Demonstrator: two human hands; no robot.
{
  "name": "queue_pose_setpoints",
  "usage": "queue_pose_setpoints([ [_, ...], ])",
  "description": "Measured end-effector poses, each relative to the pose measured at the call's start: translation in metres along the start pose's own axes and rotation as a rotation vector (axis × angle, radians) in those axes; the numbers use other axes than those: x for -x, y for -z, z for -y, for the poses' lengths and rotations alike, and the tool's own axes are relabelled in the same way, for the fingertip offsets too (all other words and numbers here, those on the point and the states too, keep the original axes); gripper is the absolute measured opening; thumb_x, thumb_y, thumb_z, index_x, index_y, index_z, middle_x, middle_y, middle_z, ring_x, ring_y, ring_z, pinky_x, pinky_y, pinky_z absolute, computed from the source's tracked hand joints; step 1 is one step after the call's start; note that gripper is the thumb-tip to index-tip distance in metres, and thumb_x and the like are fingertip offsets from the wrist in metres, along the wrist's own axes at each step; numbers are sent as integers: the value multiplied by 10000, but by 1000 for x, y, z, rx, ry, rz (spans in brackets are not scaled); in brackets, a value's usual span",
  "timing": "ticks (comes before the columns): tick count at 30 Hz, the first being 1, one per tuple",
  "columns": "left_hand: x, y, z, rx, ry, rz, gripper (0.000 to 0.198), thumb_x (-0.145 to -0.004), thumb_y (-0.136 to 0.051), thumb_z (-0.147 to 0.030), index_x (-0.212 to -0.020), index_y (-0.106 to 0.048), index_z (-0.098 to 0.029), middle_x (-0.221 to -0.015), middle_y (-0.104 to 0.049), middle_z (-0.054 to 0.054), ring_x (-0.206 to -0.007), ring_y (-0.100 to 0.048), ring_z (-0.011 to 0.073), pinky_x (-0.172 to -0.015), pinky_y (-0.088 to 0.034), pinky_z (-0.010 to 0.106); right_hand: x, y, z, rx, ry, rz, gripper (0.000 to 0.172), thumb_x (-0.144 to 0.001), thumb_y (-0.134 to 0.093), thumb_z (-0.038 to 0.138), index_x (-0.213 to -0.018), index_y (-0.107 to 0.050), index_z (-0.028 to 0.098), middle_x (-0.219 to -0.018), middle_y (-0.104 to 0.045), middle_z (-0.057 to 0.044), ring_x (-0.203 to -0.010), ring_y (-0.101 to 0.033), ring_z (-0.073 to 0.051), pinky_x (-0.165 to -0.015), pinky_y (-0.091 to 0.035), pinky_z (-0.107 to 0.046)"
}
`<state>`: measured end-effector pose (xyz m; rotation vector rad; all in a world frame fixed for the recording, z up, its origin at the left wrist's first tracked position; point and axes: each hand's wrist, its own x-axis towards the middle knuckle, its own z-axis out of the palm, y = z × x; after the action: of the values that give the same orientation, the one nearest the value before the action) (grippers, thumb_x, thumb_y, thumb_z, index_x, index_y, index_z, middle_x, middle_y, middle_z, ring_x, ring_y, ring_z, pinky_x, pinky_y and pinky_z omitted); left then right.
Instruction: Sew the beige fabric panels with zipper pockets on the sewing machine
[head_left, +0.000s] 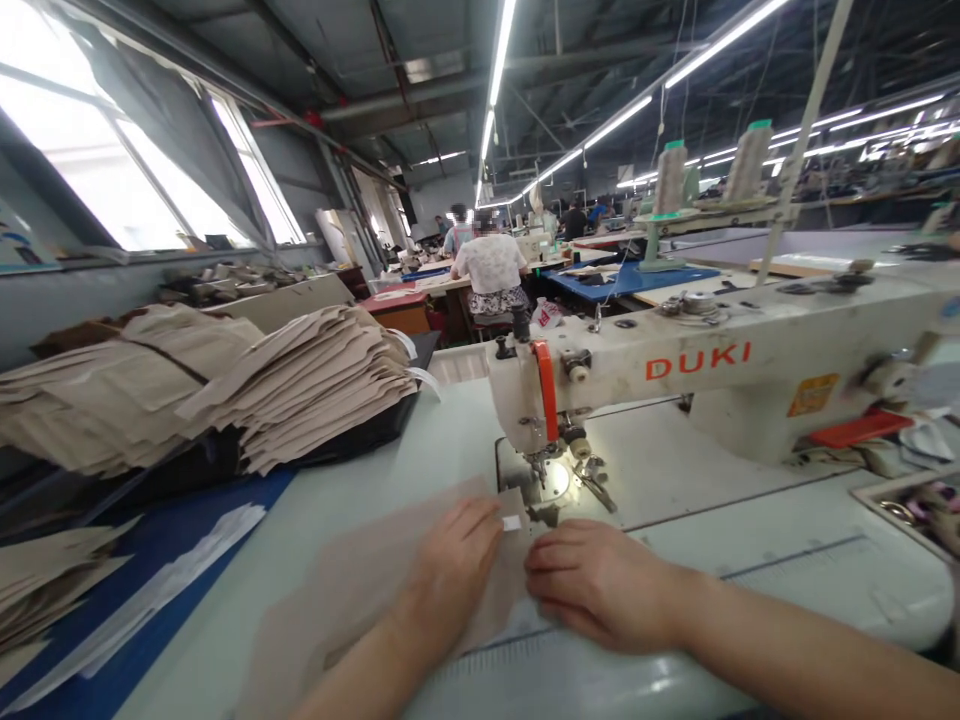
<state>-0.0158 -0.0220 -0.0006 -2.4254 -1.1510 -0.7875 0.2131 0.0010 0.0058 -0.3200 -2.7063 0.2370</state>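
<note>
A beige fabric piece, partly blurred, lies on the pale tabletop in front of the sewing machine. My left hand rests over it with closed, curved fingers that grip it near a small white label. At the fabric's right edge, my right hand is closed, its fingers curled on the edge; the fingertips are partly hidden. Just beyond both hands are the needle and presser foot, lit by a small lamp. The fabric's front edge stops short of the needle.
Stacked beige fabric pieces lie to the left, with white strips on a blue surface. A ruler scale runs along the table's front. On the right is a tray of small parts. A person sits farther ahead.
</note>
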Motion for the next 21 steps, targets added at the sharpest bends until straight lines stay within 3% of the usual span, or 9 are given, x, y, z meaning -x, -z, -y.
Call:
queue_pose_setpoints([
  [4, 5, -4, 5, 48, 57, 152, 326, -927, -383, -42, -881, -674, -183, -926, -733, 64, -870, -700, 194, -790, -605, 315, -3, 1, -1, 27, 36, 10, 213, -983, -491, 232, -952, -689, 161, -960, -733, -76, -981, -636, -196, -836, -456, -312],
  [9, 3, 1, 7, 75, 61, 260, 364, -908, -373, -23, -998, -685, -186, -968, -726, 53, -893, -686, 193, -819, -592, 319, -3, -1, -2, 36, 52, 8, 211, -982, -486, 245, -953, -676, 158, -970, -723, -67, -978, -621, -202, -832, -444, -322],
  [21, -6, -8, 9, 47, -93, 115, 360, -924, -368, -21, -906, -696, -167, -911, -711, 72, -862, -662, 200, -803, -596, 320, -5, 1, -4, 64, 50, 50, 179, -976, -524, 249, -929, -670, 156, -961, -715, -53, -968, -608, -196, -817, -422, -322],
])
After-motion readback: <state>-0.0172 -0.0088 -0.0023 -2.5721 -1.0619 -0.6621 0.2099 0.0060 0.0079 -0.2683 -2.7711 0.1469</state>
